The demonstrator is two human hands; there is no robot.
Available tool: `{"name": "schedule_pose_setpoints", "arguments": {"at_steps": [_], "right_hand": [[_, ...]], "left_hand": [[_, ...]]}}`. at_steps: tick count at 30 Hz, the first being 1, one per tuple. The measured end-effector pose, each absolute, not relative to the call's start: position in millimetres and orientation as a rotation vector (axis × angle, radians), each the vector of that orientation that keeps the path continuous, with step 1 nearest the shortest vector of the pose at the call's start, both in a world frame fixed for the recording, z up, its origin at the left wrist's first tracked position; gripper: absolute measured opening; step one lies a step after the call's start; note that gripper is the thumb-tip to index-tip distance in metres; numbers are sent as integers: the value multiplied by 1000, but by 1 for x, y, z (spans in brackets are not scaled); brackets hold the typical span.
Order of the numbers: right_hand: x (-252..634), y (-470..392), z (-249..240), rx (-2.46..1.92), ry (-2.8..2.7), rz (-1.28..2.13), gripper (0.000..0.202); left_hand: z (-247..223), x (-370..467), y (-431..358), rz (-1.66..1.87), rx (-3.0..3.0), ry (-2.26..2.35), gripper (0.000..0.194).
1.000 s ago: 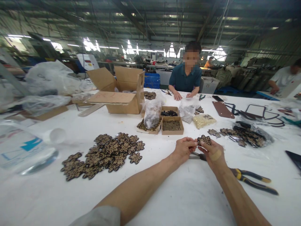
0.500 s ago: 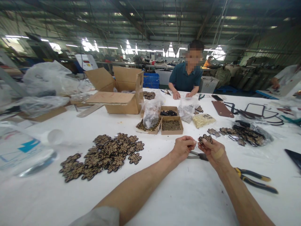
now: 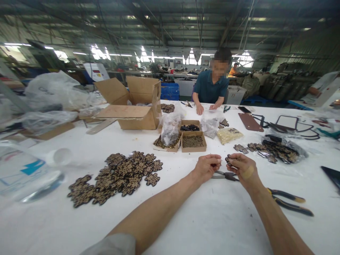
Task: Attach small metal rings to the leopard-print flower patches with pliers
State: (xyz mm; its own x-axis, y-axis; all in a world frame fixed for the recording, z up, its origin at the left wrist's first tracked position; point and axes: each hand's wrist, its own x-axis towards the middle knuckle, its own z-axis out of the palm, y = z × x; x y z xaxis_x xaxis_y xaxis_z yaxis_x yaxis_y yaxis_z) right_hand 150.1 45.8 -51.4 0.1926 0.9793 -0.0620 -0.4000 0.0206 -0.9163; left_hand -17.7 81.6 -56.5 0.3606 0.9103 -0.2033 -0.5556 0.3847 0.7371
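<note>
R grip [image 3: 244, 168] holds 1 flower pc [image 3: 228, 160], prob. mid-work; L grip [image 3: 205, 167] pinched, contents unclear; pile [image 3: 124, 173] to its left, status unclear.

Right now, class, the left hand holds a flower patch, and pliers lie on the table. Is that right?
Not quite: the head view shows the flower patch in the right hand, not the left hand. The pliers do lie on the table.
</note>
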Motion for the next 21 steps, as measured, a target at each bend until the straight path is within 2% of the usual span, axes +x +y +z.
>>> {"name": "schedule_pose_setpoints", "arguments": {"at_steps": [4,10,15,21], "right_hand": [[148,40,-45,-1095,-920,1188,38],[151,41,-40,-1096,-1019,1148,56],[153,43,-45,-973,-821,1326,33],[147,38,-45,-1369,-1278,940,39]], "left_hand": [[-53,-19,79,1000,598,678,27],[-53,-19,80,971,549,667,25],[-55,-18,82,954,526,648,21],[-55,-17,82,915,520,642,18]]}}
